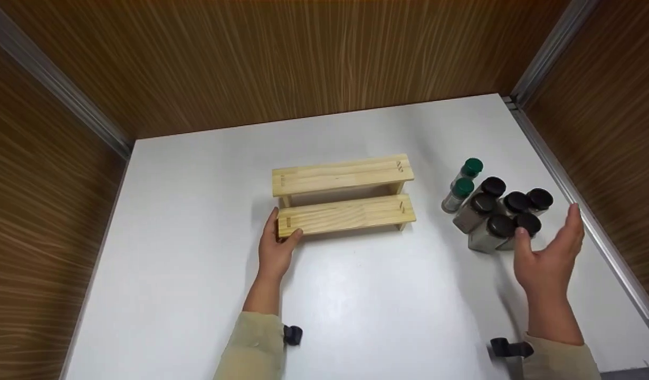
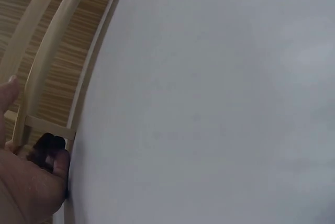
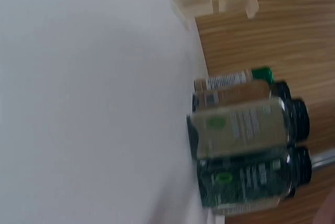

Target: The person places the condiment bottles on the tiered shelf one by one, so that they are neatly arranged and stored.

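Observation:
A pale wooden two-tier rack (image 1: 343, 177) stands mid-table. My left hand (image 1: 276, 253) grips the left end of its lower front tier, thumb at the front edge and fingers round the end. In the left wrist view a small dark object (image 2: 49, 143) shows among that hand's fingers under the tier; I cannot tell what it is. Several spice jars with black lids (image 1: 485, 235) stand in a cluster on the right. Two slimmer bottles with green caps (image 1: 456, 198) are at its left side. Beside the nearest jars my right hand (image 1: 549, 261) is spread, its thumb overlapping a black lid.
The white table (image 1: 171, 253) runs back to a wood-grain panel (image 1: 324, 58). Similar panels rise at left and right, with metal rails (image 1: 593, 221) along the edges. Black wrist mounts (image 1: 293, 335) stick out from both sleeves.

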